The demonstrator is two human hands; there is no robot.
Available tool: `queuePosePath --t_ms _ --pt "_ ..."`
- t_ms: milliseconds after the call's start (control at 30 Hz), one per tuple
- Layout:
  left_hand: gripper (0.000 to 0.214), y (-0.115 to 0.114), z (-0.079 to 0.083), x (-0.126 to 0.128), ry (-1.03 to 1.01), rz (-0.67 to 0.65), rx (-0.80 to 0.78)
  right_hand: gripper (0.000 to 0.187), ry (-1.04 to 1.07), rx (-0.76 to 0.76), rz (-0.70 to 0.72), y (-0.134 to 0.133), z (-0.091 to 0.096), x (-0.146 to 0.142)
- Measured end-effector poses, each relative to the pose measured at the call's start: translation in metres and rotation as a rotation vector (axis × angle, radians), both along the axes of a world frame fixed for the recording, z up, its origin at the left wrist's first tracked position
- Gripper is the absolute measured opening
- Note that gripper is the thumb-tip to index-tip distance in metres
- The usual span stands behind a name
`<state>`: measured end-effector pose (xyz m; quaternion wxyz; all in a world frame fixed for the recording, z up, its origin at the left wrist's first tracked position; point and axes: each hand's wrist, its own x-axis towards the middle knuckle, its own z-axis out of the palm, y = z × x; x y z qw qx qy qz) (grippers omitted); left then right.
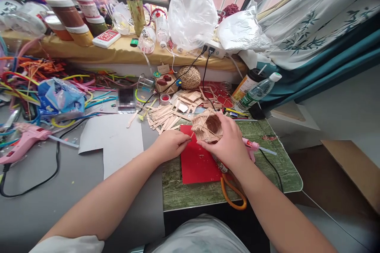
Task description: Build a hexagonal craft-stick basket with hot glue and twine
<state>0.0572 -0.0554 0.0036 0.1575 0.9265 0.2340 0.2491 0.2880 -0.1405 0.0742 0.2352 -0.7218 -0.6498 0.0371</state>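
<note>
My right hand (230, 140) grips a small hollow box built of wooden craft sticks (203, 125), tilted so that its dark inside shows. Beside its left wall, my left hand (172, 145) has thumb and fingers pinched together. A thin, light-brown end shows at those fingertips, too small to name for sure. Under the box lies a red sheet (197, 164), with small bits on it. Partly hidden behind my right hand is a pink glue gun (251, 146) with a clear glue stick. Orange-handled scissors (233, 193) lie at the sheet's lower right.
Loose craft sticks (163, 116) are heaped behind the sheet, near a ball of twine (189, 77). A water bottle (257, 94) stands at the back right. To the left are white paper (121, 138), another pink glue gun (28, 140) and pipe cleaners. Cords cross the table.
</note>
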Motion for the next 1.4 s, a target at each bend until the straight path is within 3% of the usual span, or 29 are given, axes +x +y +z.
queuePosePath --t_ms 233,500,700,967,1400 --pt "0.023 0.0 0.007 -0.004 0.09 -0.061 0.266 0.106 -0.135 -0.074 -0.014 0.005 -0.006 -0.004" --pt "0.012 -0.005 0.03 -0.014 0.124 -0.172 0.445 0.104 -0.199 -0.118 0.096 0.004 -0.011 -0.003" --pt "0.012 -0.002 0.035 -0.023 0.054 -0.231 0.422 0.105 -0.154 -0.191 0.218 -0.002 -0.006 -0.003" --pt "0.015 0.0 0.038 -0.025 -0.003 -0.241 0.44 0.106 -0.13 -0.23 0.28 -0.006 -0.008 -0.006" --pt "0.016 0.004 0.037 -0.022 0.013 -0.285 0.285 0.109 -0.124 -0.249 0.42 -0.008 -0.012 0.006"
